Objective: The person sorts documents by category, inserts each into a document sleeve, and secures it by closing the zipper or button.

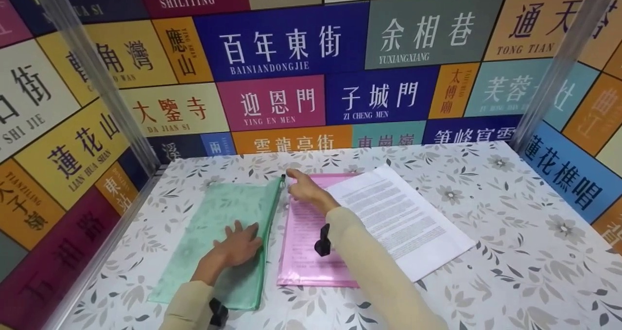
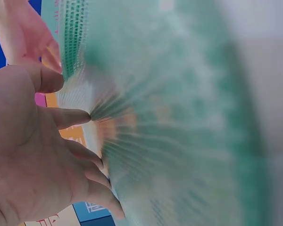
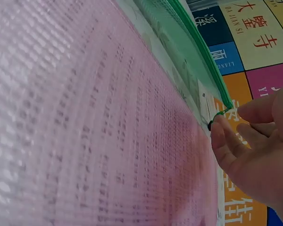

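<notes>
A green translucent zip pouch lies on the left of the table. My left hand rests on it with fingers spread, near the zipper side. In the left wrist view, the fingertips press into the sheet and crease it. My right hand is at the far end of the pouch's zipper. There, in the right wrist view, its thumb and fingers stand apart around the dark-tipped zipper pull. Below the right hand lies a pink zip pouch with printed paper showing through.
A stack of printed sheets lies slanted over the right part of the pink pouch. The table has a floral cover. Walls with coloured lettered panels stand behind and at both sides, with clear posts at the corners.
</notes>
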The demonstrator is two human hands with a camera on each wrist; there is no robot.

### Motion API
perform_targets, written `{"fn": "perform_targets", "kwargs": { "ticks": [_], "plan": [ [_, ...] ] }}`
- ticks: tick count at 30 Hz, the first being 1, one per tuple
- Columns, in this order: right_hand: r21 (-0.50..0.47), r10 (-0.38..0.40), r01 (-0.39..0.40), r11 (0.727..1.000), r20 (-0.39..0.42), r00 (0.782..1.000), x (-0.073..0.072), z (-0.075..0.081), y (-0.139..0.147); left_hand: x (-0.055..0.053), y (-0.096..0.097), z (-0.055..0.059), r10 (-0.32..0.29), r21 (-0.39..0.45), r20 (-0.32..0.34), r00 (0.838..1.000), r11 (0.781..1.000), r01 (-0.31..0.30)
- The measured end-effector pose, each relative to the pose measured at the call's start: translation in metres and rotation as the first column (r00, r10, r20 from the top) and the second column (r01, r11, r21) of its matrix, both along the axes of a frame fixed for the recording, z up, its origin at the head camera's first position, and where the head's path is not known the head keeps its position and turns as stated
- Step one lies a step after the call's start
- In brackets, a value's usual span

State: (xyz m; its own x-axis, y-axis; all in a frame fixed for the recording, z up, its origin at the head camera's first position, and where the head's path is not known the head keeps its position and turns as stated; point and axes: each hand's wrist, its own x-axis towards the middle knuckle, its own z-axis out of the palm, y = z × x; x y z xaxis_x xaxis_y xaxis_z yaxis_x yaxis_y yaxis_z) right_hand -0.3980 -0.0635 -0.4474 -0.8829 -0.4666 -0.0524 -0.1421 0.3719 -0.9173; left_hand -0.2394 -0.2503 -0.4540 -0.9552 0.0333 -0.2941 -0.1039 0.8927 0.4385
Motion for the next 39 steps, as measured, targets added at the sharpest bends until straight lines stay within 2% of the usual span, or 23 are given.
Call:
{"fn": "perform_targets", "kwargs": {
  "ticks": [5, 11, 15, 21, 23, 25, 28, 30, 32, 34, 36, 39],
  "plan": [
    [-0.027, -0.028, 0.03, 0.999, 0.077, 0.997, -0.001, -0.008, -0.011, 0.001, 0.001, 0.001, 0.001, 0.004, 0.004, 1.0, 1.0, -0.001],
    [-0.028, -0.095, 0.099, 0.995, 0.107, 0.99, 0.001, -0.009, -0.022, 0.002, 0.001, 0.003, 0.025, -0.02, 0.011, 1.0, 0.999, -0.025],
    [-0.035, -0.15, 0.156, 0.987, 0.138, 0.979, -0.001, -0.011, -0.024, 0.002, 0.0, 0.003, 0.02, -0.013, 0.01, 1.0, 1.0, -0.02],
    [-0.122, -0.116, 0.149, 0.981, 0.245, 0.963, -0.002, -0.017, -0.022, 0.003, 0.0, 0.002, -0.009, -0.008, 0.004, 1.0, 1.0, 0.009],
    [-0.145, -0.111, 0.152, 0.978, 0.259, 0.96, -0.002, -0.017, -0.022, 0.002, 0.0, 0.002, -0.008, -0.011, 0.003, 1.0, 1.0, 0.008],
    [-0.135, -0.125, 0.158, 0.978, 0.23, 0.965, -0.001, -0.017, -0.021, 0.001, 0.001, 0.003, -0.001, -0.016, 0.011, 1.0, 1.0, 0.001],
    [-0.081, -0.163, 0.173, 0.982, 0.117, 0.98, 0.0, -0.017, -0.021, -0.001, 0.002, 0.005, 0.012, -0.01, 0.007, 1.0, 1.0, -0.012],
    [-0.044, -0.187, 0.187, 0.981, 0.016, 0.982, 0.001, -0.016, -0.02, -0.005, 0.003, 0.008, 0.03, 0.023, -0.038, 0.999, 0.999, -0.029],
    [-0.028, -0.206, 0.204, 0.979, -0.068, 0.976, 0.002, -0.016, -0.019, -0.01, 0.006, 0.011, 0.086, 0.071, -0.093, 0.992, 0.994, -0.08],
    [-0.035, -0.225, 0.222, 0.974, -0.12, 0.967, 0.004, -0.016, -0.018, -0.019, 0.009, 0.015, 0.157, 0.119, -0.157, 0.975, 0.983, -0.139],
    [-0.054, -0.243, 0.237, 0.97, -0.137, 0.96, 0.006, -0.015, -0.018, -0.03, 0.014, 0.02, 0.231, 0.162, -0.211, 0.95, 0.966, -0.199],
    [-0.093, -0.256, 0.245, 0.965, -0.128, 0.958, 0.01, -0.013, -0.019, -0.049, 0.022, 0.028, 0.266, 0.189, -0.287, 0.92, 0.958, -0.217]
  ]
}}
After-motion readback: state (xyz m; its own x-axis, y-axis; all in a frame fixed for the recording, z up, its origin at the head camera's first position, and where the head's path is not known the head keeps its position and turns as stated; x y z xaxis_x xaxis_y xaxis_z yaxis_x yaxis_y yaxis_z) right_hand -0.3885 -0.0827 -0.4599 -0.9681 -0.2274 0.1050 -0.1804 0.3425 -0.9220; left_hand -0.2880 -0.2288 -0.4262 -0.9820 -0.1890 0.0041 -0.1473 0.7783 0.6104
